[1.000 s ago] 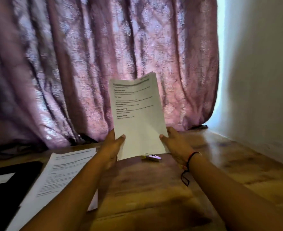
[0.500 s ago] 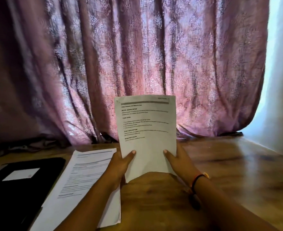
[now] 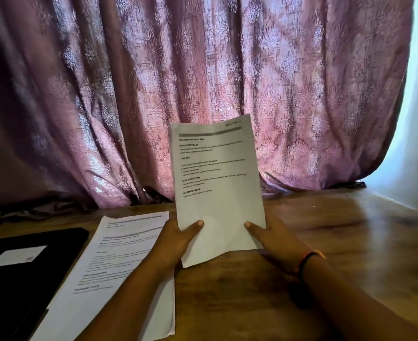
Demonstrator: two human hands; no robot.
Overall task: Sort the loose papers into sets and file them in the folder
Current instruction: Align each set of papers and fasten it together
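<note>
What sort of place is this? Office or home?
Probably a home desk: wooden table, backlit patterned curtain, black folder, printed papers and a held sheet.

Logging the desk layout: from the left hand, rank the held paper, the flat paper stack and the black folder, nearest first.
1. Held paper: upright, pinched by the left hand at its lower left edge.
2. Paper stack: flat on the table, just left of that hand.
3. Black folder: far left, beyond the stack.
</note>
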